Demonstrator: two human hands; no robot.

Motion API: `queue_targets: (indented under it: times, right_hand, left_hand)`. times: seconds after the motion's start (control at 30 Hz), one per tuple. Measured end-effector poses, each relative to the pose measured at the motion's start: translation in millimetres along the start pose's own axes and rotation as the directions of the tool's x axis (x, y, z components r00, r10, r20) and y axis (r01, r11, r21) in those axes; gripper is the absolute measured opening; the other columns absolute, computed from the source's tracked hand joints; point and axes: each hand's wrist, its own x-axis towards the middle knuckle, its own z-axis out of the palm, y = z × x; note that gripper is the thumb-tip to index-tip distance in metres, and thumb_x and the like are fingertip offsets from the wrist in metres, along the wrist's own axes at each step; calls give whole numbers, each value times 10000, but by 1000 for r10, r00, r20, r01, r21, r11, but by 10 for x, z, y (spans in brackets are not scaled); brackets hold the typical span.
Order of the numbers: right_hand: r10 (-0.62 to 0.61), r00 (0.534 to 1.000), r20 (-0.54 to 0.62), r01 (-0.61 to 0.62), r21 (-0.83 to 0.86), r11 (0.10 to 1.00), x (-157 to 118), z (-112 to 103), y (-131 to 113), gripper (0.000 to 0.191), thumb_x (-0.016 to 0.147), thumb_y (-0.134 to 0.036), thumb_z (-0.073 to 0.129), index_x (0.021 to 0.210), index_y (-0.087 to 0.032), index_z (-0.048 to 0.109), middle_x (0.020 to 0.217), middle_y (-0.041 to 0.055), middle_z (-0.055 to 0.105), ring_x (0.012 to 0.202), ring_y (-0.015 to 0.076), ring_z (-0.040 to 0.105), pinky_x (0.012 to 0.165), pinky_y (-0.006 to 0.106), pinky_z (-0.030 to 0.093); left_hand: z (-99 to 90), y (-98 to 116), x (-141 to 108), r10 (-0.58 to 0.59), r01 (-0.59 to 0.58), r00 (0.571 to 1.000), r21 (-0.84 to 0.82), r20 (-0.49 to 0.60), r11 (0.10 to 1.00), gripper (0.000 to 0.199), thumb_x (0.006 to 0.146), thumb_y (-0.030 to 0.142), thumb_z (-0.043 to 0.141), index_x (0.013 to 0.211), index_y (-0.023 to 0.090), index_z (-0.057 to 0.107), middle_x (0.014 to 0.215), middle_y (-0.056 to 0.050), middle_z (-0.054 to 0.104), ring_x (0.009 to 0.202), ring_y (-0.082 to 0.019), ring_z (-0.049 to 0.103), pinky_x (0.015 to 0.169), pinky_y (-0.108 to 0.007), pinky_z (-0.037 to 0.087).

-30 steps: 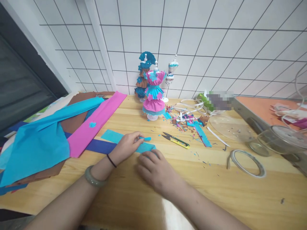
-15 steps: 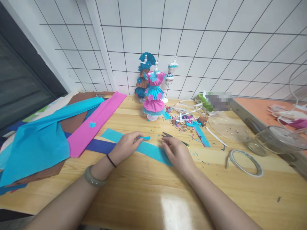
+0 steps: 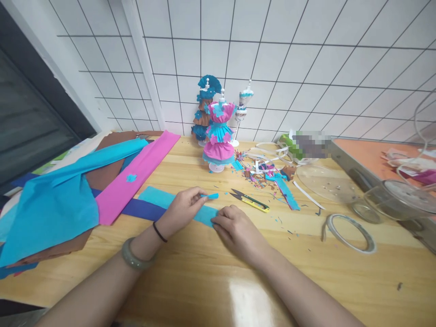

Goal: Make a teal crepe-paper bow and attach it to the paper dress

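Note:
In the head view, my left hand [image 3: 186,204] is closed in a pinch on a small folded piece of blue crepe paper [image 3: 213,196]. Under and beside it a light-blue crepe paper strip [image 3: 205,215] lies across the table. My right hand [image 3: 240,231] has its fingers bent and closed at the right end of that strip; the hand hides the strip's edge there. Just behind my right hand, thread snips [image 3: 250,200] with yellow-and-black handles lie on the wood, blades pointing left.
Crepe paper sheets [image 3: 68,209] pile up at left, with a pink strip [image 3: 136,181] bearing a blue paper flower [image 3: 131,178]. A mannequin in a pink-and-blue paper dress [image 3: 220,136] stands at the back before two others. Scraps [image 3: 260,175], a tape roll [image 3: 352,234] and clear containers [image 3: 398,200] sit right.
My right hand has moved left along the light-blue strip to its end, uncovering the snips. The strip has shifted slightly left. My left hand, still pinching the folded piece, has moved slightly right.

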Motion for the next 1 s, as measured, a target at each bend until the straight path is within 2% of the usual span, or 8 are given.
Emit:
queue_targets:
  times: [0.1, 0.17, 0.23, 0.33, 0.47, 0.57, 0.7, 1.0]
  right_hand:
    - [89, 987, -132, -79, 78, 994, -2, -20, 68, 145, 857, -195, 472, 857, -183, 617, 815, 63, 581, 805, 178, 529, 728, 310, 435]
    - [178, 954, -243, -148, 136, 980, -5, -39, 124, 90, 833, -226, 517, 862, -177, 586, 846, 69, 577, 825, 189, 534, 734, 322, 447]
    - [208, 932, -295, -161, 174, 971, -8, -47, 159, 216, 789, -280, 586, 974, -171, 557, 972, 98, 570, 920, 215, 529, 787, 350, 450]
    - [169, 956, -238, -126, 189, 974, -7, -37, 155, 391, 772, -317, 611, 1124, -175, 514, 1083, 119, 563, 1002, 232, 520, 851, 377, 435]
    - [139, 981, -133, -115, 172, 978, 3, -28, 128, 198, 846, -276, 516, 1001, -199, 612, 875, 72, 634, 852, 195, 571, 768, 334, 452]
    - [150, 979, -136, -126, 171, 977, 9, -40, 143, 183, 870, -256, 478, 916, -199, 646, 810, 57, 634, 796, 174, 575, 731, 304, 448]
    - [148, 975, -164, -116, 191, 975, 9, -48, 174, 176, 865, -255, 490, 885, -193, 654, 801, 54, 637, 780, 166, 574, 714, 289, 448]
    - [116, 968, -221, -72, 199, 977, 1, -30, 196, 196, 865, -262, 495, 917, -194, 672, 801, 61, 657, 767, 168, 590, 704, 295, 463]
  left_hand:
    - [5, 24, -7, 0, 0, 1000, -42, 11, 999, 189, 809, 297, 500, 854, 148, 607, 701, -7, 583, 655, -125, 521, 589, -222, 409]
    - [7, 30, -19, 29, -28, 999, -31, 42, 999, 189, 811, 295, 505, 853, 150, 619, 737, -16, 605, 681, -130, 536, 609, -227, 420]
    - [11, 35, -34, 87, -87, 991, -3, 98, 996, 177, 817, 276, 508, 862, 161, 634, 792, -24, 632, 721, -133, 553, 647, -233, 427]
    - [24, 48, -54, 185, -194, 969, 42, 162, 980, 157, 821, 239, 514, 885, 179, 644, 858, -23, 666, 772, -134, 577, 723, -247, 427]
    - [38, 53, -58, 262, -281, 950, 95, 171, 955, 147, 823, 208, 521, 895, 185, 646, 881, -21, 685, 822, -134, 598, 784, -254, 416]
    - [40, 42, -55, 267, -288, 949, 118, 167, 950, 146, 823, 216, 524, 883, 183, 652, 865, -24, 690, 815, -139, 606, 773, -255, 422]
    - [41, 44, -57, 245, -259, 956, 77, 160, 963, 180, 830, 265, 519, 916, 190, 658, 910, -26, 693, 843, -147, 610, 783, -255, 426]
    - [36, 85, -57, 60, -23, 975, -171, 214, 985, 219, 821, 307, 517, 832, 156, 675, 843, -31, 683, 790, -144, 600, 712, -230, 444]
